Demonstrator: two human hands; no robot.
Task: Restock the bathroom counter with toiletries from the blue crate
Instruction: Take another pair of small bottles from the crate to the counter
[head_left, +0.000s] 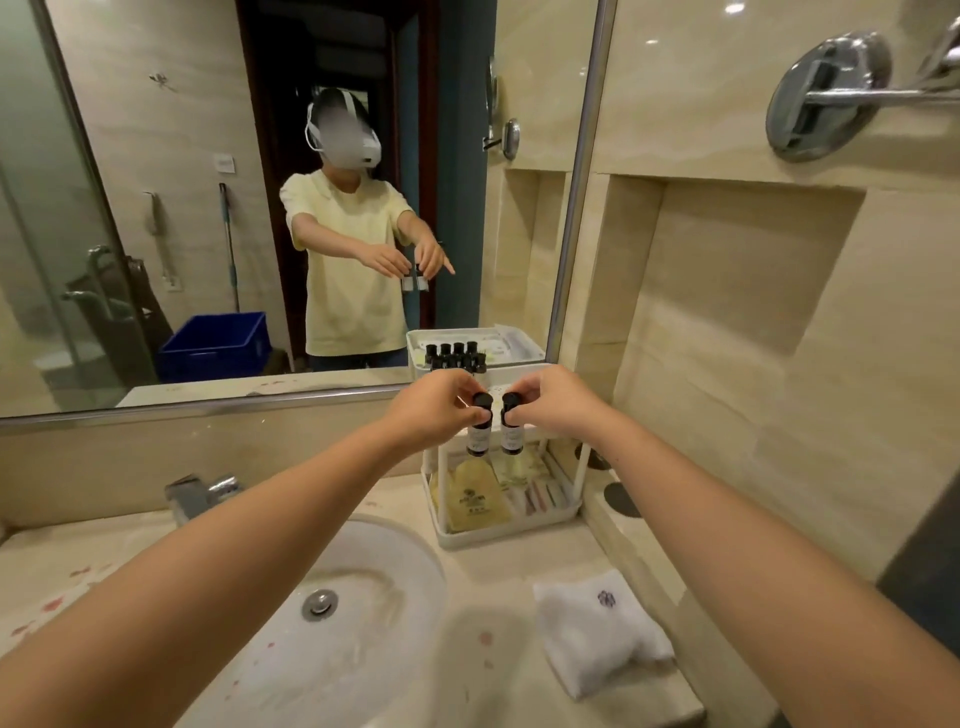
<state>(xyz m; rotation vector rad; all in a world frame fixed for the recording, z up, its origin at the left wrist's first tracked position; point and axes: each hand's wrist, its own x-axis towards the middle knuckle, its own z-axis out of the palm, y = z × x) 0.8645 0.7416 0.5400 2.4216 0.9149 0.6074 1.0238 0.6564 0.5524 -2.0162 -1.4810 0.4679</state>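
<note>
Left hand (441, 410) and right hand (553, 400) each pinch 1 bottle (479, 435) over the rack (498, 538), which seems crowded; either could tip on landing.

Beige stone surface (519, 566), oval sink (395, 551) sunk towards its left, chrome tap (200, 493) at the back edge, white two-tier rack (509, 532) in the back right corner, folded white towel (597, 629) near the right edge

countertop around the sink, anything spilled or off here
Reddish blotches dot the countertop on both sides of the sink; spill stains or stone pattern, cannot tell. The folded white towel sits neatly.
</note>
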